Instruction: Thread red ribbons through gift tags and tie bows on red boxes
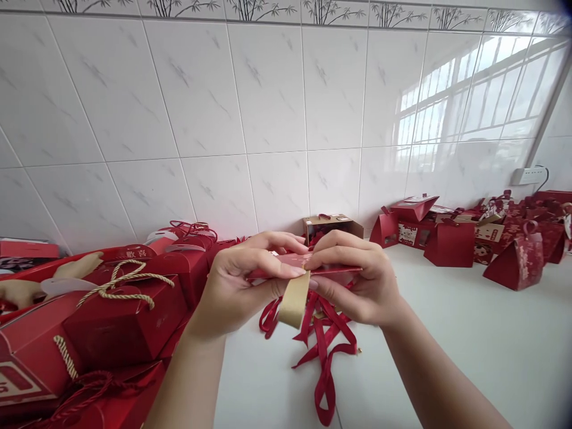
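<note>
Between my two hands, above the white table, is a flat red card piece (342, 277), seen nearly edge-on. A gold ribbon (295, 302) hangs in a loop from its near edge. My left hand (252, 274) pinches the card's left side, its thumb and forefinger by the top of the ribbon. From the other side my right hand (357, 274) grips the card, thumb below and fingers above. Whether the right fingertips also touch the ribbon I cannot tell. Under the hands, several loose dark red ribbons (325, 381) lie on the table.
Red gift boxes (129, 316) with cord ties are piled along the left. An open brown box (335, 225) stands behind my hands against the tiled wall (277, 95). More folded red boxes (449, 243) crowd the back right of the white table (451, 322).
</note>
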Tool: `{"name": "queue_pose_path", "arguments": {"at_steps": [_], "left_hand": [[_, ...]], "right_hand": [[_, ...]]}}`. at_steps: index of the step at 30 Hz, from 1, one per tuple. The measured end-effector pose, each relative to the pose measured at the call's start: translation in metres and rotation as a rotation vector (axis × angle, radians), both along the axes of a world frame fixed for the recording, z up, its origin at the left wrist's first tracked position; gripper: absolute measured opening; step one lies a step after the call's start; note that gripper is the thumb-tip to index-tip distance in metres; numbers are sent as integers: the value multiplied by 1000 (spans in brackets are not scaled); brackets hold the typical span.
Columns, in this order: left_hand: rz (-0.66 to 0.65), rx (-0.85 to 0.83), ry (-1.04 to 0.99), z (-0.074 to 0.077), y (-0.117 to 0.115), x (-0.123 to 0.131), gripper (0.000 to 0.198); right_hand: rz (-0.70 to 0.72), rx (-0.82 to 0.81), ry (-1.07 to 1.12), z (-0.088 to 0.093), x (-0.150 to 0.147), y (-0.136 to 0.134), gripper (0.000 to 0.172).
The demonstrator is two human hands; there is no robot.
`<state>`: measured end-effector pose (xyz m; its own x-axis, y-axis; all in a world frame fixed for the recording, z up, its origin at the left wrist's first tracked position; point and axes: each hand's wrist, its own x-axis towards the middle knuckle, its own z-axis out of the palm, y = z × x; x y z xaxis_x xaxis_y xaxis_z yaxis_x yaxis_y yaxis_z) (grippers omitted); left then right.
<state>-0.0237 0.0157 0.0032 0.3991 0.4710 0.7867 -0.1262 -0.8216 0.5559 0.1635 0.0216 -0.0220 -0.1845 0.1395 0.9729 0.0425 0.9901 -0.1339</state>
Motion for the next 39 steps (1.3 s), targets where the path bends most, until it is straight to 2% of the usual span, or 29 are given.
{"name": "queue_pose_path", "arguments": {"at_steps": [4, 9, 13, 19, 24, 26, 30, 35, 39], "left_hand": [[0, -84, 13, 1, -1, -1, 15], [-65, -266, -92, 0, -1, 5, 14], [14, -332, -172, -3, 0, 9, 19], [107, -302, -167, -5, 3, 7, 23], [152, -357, -150, -3, 3, 10, 20], [140, -377, -147, -3, 3, 14, 14], [143, -383, -182, -4, 5, 19, 7], [227, -382, -190, -7, 11, 21, 12], [239, -400, -204, -9, 13, 21, 14]], "right_hand": [[-12, 17, 8, -2, 0, 2, 16], [-57, -16, 24, -2, 0, 3, 14], [-69, -89, 54, 0, 0, 0, 9], [-35, -320, 53, 3, -1, -3, 2], [167, -770, 47, 4, 0, -1, 19], [250, -880, 49, 5, 1, 0, 25], [252, -914, 23, 6, 4, 1, 21], [202, -944, -57, 7, 6, 0, 21], [240, -1016, -61, 7, 5, -1, 26]]}}
